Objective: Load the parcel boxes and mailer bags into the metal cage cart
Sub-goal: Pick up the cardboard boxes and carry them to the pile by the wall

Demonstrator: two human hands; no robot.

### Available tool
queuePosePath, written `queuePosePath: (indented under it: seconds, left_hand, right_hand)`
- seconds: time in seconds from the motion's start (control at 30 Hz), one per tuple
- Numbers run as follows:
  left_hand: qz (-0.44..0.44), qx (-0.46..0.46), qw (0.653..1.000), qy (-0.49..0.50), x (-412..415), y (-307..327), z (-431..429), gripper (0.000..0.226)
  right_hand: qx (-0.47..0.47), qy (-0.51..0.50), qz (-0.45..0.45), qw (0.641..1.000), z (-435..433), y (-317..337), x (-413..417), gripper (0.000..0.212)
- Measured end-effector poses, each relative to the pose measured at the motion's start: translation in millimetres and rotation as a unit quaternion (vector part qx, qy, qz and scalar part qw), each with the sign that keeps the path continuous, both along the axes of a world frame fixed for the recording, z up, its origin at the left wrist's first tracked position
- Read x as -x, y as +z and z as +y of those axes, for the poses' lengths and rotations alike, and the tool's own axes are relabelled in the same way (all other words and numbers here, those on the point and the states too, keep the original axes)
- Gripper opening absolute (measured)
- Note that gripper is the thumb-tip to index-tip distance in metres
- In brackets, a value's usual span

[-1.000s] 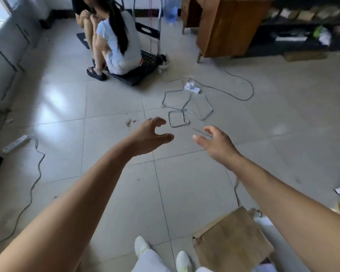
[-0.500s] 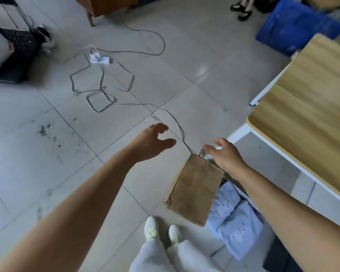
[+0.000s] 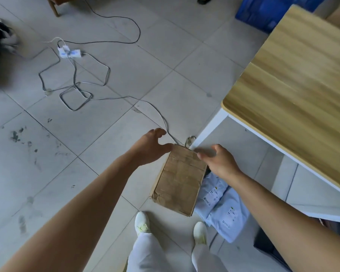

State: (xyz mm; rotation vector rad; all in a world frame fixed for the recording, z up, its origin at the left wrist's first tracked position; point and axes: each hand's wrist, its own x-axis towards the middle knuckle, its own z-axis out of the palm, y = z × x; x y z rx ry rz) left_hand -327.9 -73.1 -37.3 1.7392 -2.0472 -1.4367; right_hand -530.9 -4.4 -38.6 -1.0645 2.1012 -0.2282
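We reach both arms down to a brown parcel box [image 3: 180, 179] lying on the tiled floor [image 3: 86, 134] near our feet. Our left hand [image 3: 151, 147] and right hand [image 3: 218, 161], fingers spread and holding nothing, flank its far end. Pale blue mailer bags [image 3: 222, 209] lie to its right, under the wooden table [image 3: 294, 85].

Cardboard parcel box [image 3: 180, 181] on tiled floor [image 3: 86, 134], far end between spread left hand [image 3: 149, 147] and right hand [image 3: 217, 160]; pale mailer bags [image 3: 220, 205] beneath right forearm; wooden table [image 3: 294, 85] beyond right hand.
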Motion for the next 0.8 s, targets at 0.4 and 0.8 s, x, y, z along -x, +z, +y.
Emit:
queuePosePath:
  seconds: [0.4,0.8]
  left_hand:
    - [-0.05,-0.134,0.981,0.128,95,-190,25,0.054]
    - [-0.155,-0.169,0.953,0.199,102,-446,46,0.067]
  right_hand:
    - [-0.114,-0.031,-0.077,0.99,2,-209,87,0.045]
    - [-0.222,-0.189,-0.136,0.947,31,-430,110,0.068]
